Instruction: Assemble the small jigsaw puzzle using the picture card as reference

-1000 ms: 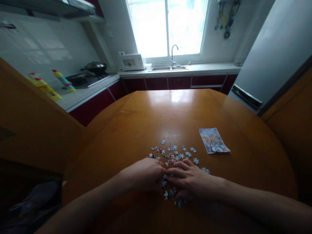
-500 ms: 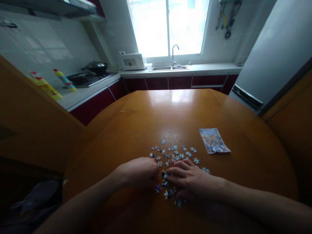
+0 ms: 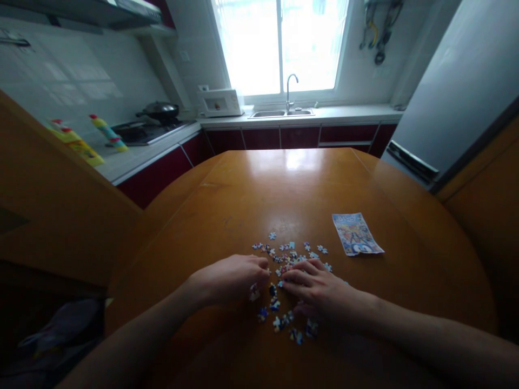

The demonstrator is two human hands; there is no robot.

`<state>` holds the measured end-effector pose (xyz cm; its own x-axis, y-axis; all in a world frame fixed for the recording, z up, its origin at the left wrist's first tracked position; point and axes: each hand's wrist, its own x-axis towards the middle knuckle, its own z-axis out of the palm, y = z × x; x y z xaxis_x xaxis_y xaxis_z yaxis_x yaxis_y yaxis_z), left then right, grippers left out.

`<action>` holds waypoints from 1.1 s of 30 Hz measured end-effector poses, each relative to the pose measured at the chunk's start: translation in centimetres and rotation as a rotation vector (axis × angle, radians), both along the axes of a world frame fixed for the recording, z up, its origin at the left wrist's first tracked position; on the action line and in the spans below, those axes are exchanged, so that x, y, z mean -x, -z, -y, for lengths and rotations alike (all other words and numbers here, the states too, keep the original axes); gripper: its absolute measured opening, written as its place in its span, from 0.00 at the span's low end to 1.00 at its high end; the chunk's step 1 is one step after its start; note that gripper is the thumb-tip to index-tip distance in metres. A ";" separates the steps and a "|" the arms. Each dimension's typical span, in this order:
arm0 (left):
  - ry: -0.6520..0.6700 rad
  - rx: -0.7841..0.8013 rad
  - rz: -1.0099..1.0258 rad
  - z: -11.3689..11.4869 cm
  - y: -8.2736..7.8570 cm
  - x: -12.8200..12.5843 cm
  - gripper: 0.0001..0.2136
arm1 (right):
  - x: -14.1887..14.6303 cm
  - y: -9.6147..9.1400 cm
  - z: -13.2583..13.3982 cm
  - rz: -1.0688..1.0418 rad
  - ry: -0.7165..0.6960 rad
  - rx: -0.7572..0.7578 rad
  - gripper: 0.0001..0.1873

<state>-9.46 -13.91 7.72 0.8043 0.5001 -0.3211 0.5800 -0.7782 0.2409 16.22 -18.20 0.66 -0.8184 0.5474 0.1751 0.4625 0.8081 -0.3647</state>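
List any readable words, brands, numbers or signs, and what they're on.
None readable.
Blue printed paper sheet: apparent top lettering, too blurred.
Yellow plastic bottle, red cap: markings too blurred.
Yellow-and-teal plastic bottle: likewise.
Small multicoloured jigsaw pieces: any text too small.

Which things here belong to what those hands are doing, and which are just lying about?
Belong to it:
puzzle pieces around the left hand and right hand
printed sheet, probably

Just lying about:
bottles
dark pan
white microwave

One printed sheet (image 3: 356, 233), over twenty puzzle pieces (image 3: 292, 245)
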 end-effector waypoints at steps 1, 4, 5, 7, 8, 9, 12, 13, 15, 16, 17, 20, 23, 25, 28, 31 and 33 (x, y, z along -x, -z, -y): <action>0.002 -0.003 0.009 0.0 -0.1 0.0 0.06 | 0.0 -0.1 0.0 -0.004 0.009 -0.006 0.26; 0.000 0.005 0.034 0.1 -0.3 -0.1 0.05 | 0.0 -0.2 -0.1 -0.024 0.039 -0.022 0.23; 0.008 0.017 0.031 0.1 -0.4 -0.2 0.06 | 0.0 -0.3 -0.1 -0.032 0.048 -0.027 0.21; 0.031 0.033 0.023 0.1 -0.3 -0.2 0.05 | 0.0 -0.2 -0.2 -0.047 0.067 -0.037 0.18; 0.037 0.034 0.030 0.1 -0.3 -0.2 0.05 | 0.0 -0.2 -0.3 -0.057 0.076 -0.045 0.16; 0.039 0.033 0.044 0.1 -0.3 -0.1 0.06 | -0.1 -0.1 -0.3 -0.066 0.085 -0.053 0.15; 0.045 0.052 0.077 0.1 -0.2 -0.2 0.11 | -0.1 0.0 -0.4 -0.098 0.095 -0.074 0.14; 0.057 0.071 0.074 0.2 -0.2 -0.2 0.11 | -0.1 0.0 -0.3 -0.107 0.092 -0.077 0.13; 0.093 0.115 0.063 0.3 -0.2 -0.4 0.10 | 0.0 -0.1 -0.3 -0.120 0.088 -0.073 0.12; 0.109 0.130 0.064 0.4 -0.2 -0.5 0.10 | 0.0 -0.2 -0.3 -0.123 0.089 -0.070 0.11; 0.123 0.137 0.068 0.4 -0.3 -0.6 0.09 | 0.0 -0.2 -0.3 -0.125 0.092 -0.067 0.11; 0.138 0.128 0.081 0.4 -0.3 -0.5 0.08 | 0.0 -0.2 -0.3 -0.130 0.100 -0.068 0.10; 0.140 0.147 0.086 0.1 -0.5 -0.2 0.06 | 0.1 0.0 -0.4 -0.146 0.119 -0.066 0.09; 0.123 0.168 0.095 -0.1 -0.6 0.1 0.06 | 0.1 0.1 -0.5 -0.168 0.139 -0.064 0.09; 0.074 0.156 0.096 -0.1 -0.5 0.3 0.07 | 0.1 0.3 -0.6 -0.200 0.166 -0.061 0.08; 0.050 0.133 0.100 0.1 -0.2 0.4 0.08 | 0.1 0.3 -0.7 -0.214 0.174 -0.060 0.07; 0.061 0.123 0.109 0.2 0.0 0.5 0.09 | 0.1 0.4 -0.7 -0.220 0.173 -0.061 0.07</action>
